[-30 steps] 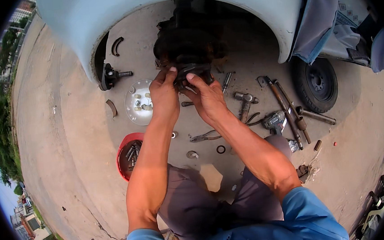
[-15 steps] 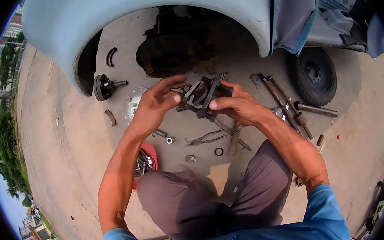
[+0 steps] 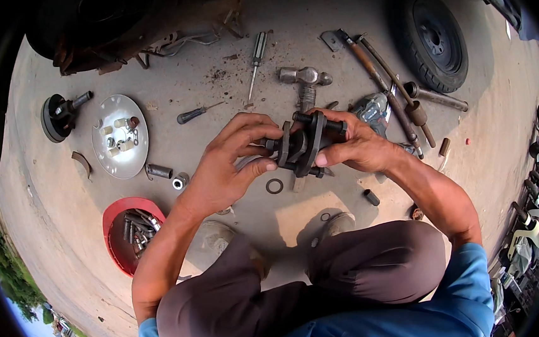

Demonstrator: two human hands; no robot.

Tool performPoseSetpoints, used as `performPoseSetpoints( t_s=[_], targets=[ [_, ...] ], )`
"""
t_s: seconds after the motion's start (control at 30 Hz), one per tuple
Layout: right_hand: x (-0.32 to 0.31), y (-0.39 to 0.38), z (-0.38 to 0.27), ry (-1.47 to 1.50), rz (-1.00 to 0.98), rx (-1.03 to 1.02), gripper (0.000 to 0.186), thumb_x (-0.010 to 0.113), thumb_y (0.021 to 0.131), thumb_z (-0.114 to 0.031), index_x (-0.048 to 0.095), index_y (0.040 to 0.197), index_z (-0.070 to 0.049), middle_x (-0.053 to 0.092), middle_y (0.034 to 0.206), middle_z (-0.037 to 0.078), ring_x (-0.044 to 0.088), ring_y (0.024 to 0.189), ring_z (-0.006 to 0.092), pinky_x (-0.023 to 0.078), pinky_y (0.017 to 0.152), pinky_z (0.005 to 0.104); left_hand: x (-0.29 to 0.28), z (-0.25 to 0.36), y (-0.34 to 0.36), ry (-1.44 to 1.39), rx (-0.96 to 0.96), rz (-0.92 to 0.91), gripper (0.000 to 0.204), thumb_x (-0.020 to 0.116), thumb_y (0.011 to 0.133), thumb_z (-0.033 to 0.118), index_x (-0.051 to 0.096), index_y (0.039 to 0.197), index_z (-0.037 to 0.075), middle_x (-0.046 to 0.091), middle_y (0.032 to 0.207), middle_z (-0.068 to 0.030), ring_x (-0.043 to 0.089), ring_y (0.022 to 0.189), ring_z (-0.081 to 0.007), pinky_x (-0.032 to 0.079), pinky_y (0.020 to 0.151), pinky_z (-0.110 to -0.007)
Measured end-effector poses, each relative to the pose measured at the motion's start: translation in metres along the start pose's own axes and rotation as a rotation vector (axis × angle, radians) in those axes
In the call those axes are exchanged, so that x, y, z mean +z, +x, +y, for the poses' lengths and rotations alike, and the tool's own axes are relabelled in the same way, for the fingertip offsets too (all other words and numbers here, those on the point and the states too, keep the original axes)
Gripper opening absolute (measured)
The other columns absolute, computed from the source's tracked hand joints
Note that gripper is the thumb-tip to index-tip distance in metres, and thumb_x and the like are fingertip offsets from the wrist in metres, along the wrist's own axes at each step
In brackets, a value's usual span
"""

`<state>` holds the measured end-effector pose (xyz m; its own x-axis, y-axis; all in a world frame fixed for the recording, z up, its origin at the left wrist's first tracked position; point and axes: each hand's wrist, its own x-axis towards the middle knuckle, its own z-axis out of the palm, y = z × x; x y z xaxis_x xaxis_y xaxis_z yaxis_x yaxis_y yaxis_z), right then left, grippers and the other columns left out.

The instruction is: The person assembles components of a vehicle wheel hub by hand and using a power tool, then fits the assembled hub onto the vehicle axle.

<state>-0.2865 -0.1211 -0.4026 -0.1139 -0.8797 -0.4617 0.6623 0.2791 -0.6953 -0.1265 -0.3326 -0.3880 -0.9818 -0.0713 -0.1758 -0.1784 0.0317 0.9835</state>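
Note:
A dark metal bearing separator (image 3: 310, 143), made of thick plates joined by threaded bolts, is held up between my hands over the ground. My right hand (image 3: 364, 147) grips its right side, thumb on the near face of the plate and fingers behind. My left hand (image 3: 228, 165) is curled around the left end, with thumb and fingertips at a bolt end and the left plate. Just beyond stands a ball-peen hammer (image 3: 306, 75), its handle partly hidden by the separator. A dark ring (image 3: 274, 186) lies on the ground below.
Nearby lie two screwdrivers, one grey-handled (image 3: 260, 47) and one blue-handled (image 3: 190, 115), a silver plate (image 3: 106, 160) holding small parts, a red bowl (image 3: 107, 227) of sockets, a power tool (image 3: 371, 111) and long bars (image 3: 370, 65). A wheel (image 3: 413, 43) rests at the far right.
The view has shifted: the pale wheel arch is out of sight and more ground tools show. The separator has turned so its plates stand more upright, still between both hands.

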Motion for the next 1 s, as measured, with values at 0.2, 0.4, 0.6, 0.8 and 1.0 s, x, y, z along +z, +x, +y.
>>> performPoseSetpoints(
  t_s=[0.2, 0.4, 0.6, 0.8, 1.0],
  targets=[
    [-0.009, -0.017, 0.053, 0.041, 0.105, 0.013, 0.056, 0.076, 0.075, -0.001, 0.056, 0.128, 0.001, 0.065, 0.111, 0.004, 0.06, 0.103, 0.0131, 0.048, 0.094, 0.0297, 0.018, -0.03, 0.002, 0.578, -0.179, -0.223, 0.025, 0.062, 0.099, 0.022, 0.066, 0.106, -0.001, 0.064, 0.103, -0.0132, 0.062, 0.095, -0.0222, 0.054, 0.076, -0.032],
    [-0.001, -0.028, 0.101, 0.099, 0.132, 0.015, 0.049, 0.077, 0.081, -0.005, 0.059, 0.126, 0.0, 0.066, 0.101, 0.001, 0.06, 0.094, 0.0097, 0.05, 0.084, 0.0274, 0.043, -0.056, -0.018, -0.133, -0.466, 0.057, 0.028, 0.052, 0.105, 0.027, 0.06, 0.112, 0.001, 0.064, 0.098, -0.0073, 0.061, 0.092, -0.0189, 0.053, 0.074, -0.033],
    [0.003, -0.041, 0.131, 0.262, 0.216, 0.081, 0.055, 0.076, 0.075, -0.003, 0.057, 0.126, 0.002, 0.067, 0.106, 0.006, 0.062, 0.096, 0.0137, 0.05, 0.087, 0.0301, 0.064, -0.082, -0.036, 0.008, -0.09, -0.007, 0.028, 0.05, 0.105, 0.023, 0.057, 0.119, 0.0, 0.064, 0.088, -0.0058, 0.062, 0.082, -0.0167, 0.054, 0.074, -0.032],
    [0.015, -0.048, 0.148, 0.174, 0.229, 0.062, 0.056, 0.076, 0.073, -0.007, 0.058, 0.125, 0.002, 0.067, 0.1, 0.005, 0.062, 0.089, 0.0144, 0.05, 0.082, 0.0296, 0.071, -0.072, -0.034, 0.03, -0.67, -0.108, 0.025, 0.05, 0.106, 0.023, 0.058, 0.119, 0.003, 0.057, 0.079, -0.0034, 0.055, 0.074, -0.012, 0.05, 0.065, -0.033],
    [0.019, -0.058, 0.159, 0.212, 0.285, 0.104, 0.056, 0.076, 0.072, -0.011, 0.06, 0.124, 0.002, 0.067, 0.1, 0.005, 0.061, 0.087, 0.0147, 0.05, 0.081, 0.0296, 0.08, -0.086, -0.056, -0.189, -0.384, -0.061, 0.027, 0.057, 0.102, 0.017, 0.056, 0.125, 0.003, 0.06, 0.093, -0.0044, 0.056, 0.086, -0.0123, 0.049, 0.077, -0.03]
  ],
)
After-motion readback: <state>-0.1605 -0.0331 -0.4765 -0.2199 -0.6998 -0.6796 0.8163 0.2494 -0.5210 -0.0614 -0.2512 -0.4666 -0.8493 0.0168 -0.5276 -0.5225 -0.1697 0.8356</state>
